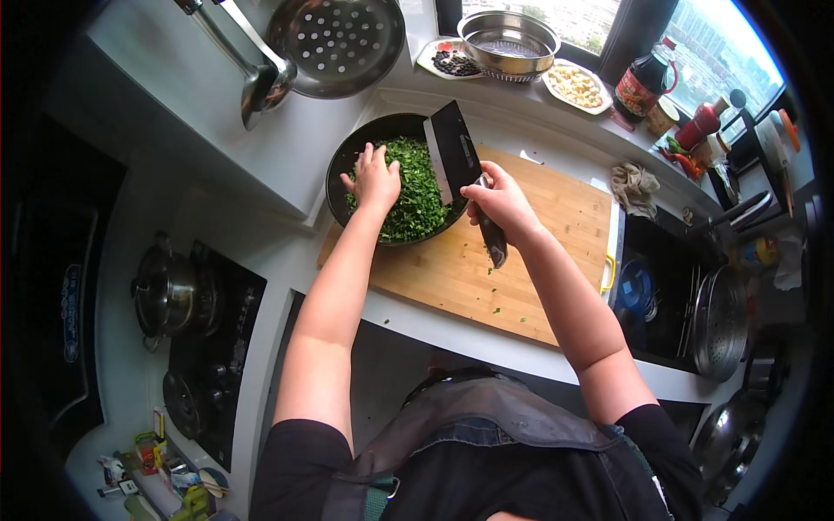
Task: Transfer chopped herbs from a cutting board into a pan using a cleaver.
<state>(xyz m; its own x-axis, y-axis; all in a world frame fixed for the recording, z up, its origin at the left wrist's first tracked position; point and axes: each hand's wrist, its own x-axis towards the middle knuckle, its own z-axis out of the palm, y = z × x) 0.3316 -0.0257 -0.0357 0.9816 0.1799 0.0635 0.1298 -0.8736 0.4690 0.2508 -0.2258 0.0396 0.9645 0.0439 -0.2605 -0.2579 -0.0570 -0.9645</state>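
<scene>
Chopped green leaves are heaped in a dark round pan, which stands partly over the left end of a wooden cutting board. My left hand rests over the left side of the heap with its fingers spread and grips nothing. In my right hand is a cleaver, held by its dark handle. Its broad blade tilts up over the pan's right rim, beside the greens. Small green bits lie scattered on the board.
Behind the board, the windowsill holds a steel strainer, a plate of pale pieces and a dark bottle. A crumpled cloth lies near the sink at right. A lidded pot stands on the stove at left.
</scene>
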